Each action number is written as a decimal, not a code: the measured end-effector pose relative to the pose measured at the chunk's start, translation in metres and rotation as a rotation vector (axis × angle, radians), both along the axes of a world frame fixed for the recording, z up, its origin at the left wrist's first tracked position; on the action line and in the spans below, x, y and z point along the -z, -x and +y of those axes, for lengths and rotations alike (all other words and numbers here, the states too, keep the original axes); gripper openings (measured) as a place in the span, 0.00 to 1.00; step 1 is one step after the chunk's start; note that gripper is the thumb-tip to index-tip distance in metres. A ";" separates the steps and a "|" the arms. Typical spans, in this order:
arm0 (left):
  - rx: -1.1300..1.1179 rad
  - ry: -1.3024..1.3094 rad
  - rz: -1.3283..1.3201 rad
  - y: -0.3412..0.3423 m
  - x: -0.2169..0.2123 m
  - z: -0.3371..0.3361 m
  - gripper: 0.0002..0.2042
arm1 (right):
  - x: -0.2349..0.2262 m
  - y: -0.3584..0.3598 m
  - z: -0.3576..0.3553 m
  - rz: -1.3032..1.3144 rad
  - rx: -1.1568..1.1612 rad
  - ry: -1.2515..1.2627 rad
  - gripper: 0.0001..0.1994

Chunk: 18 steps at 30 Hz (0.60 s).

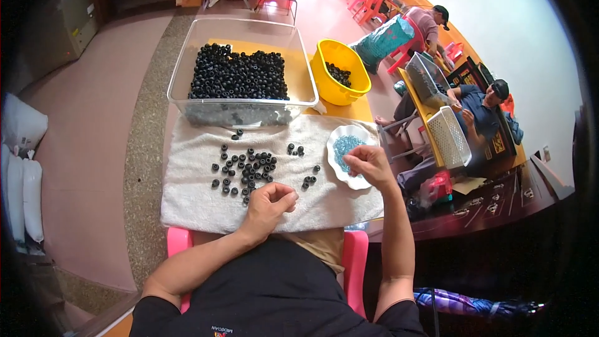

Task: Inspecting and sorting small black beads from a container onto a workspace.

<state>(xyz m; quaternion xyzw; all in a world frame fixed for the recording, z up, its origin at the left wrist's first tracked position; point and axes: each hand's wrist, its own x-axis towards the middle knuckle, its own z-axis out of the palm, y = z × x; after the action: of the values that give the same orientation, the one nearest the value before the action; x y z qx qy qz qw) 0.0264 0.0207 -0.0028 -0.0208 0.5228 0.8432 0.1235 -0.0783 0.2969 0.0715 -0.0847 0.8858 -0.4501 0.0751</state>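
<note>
Left hand (269,203), fingers curled and pinched together over the white towel (187,200); what it grips, if anything, cannot be told. Small black ring-shaped beads (246,168) lie scattered on the towel just beyond it, with many more in the clear tub (181,62) behind. Right hand (370,163), fingertips pinched, hovers over the white scalloped dish (334,140) of tiny blue pieces (345,145). Yellow bucket (324,81) stands behind.

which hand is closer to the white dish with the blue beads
Right. The right hand hangs over the white dish, its fingers at the blue beads. The left hand rests on the towel to the dish's left, nearer the person, by the scattered black rings.
</note>
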 end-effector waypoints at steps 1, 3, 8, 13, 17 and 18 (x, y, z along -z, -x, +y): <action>0.009 0.011 0.003 0.000 0.000 0.001 0.07 | 0.002 0.012 0.008 0.079 -0.039 -0.055 0.09; 0.007 0.016 0.001 -0.001 -0.001 0.001 0.06 | -0.013 0.032 0.009 0.051 -0.055 -0.071 0.10; -0.005 0.004 0.005 -0.002 0.000 0.004 0.08 | -0.049 0.095 -0.003 0.482 0.215 0.176 0.11; -0.034 -0.005 -0.001 0.000 -0.001 0.001 0.08 | -0.044 0.102 -0.030 0.628 0.427 0.274 0.12; -0.023 -0.004 -0.002 0.001 -0.007 -0.002 0.06 | -0.018 0.065 -0.037 0.316 0.102 0.069 0.09; -0.020 -0.002 0.006 0.001 -0.006 -0.001 0.06 | -0.011 0.056 -0.037 0.312 0.079 0.022 0.09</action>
<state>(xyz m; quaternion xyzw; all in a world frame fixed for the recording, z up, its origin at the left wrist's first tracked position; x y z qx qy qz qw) 0.0255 0.0195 0.0036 -0.0232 0.5220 0.8450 0.1135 -0.1341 0.2595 0.0829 -0.1196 0.8843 -0.4437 -0.0822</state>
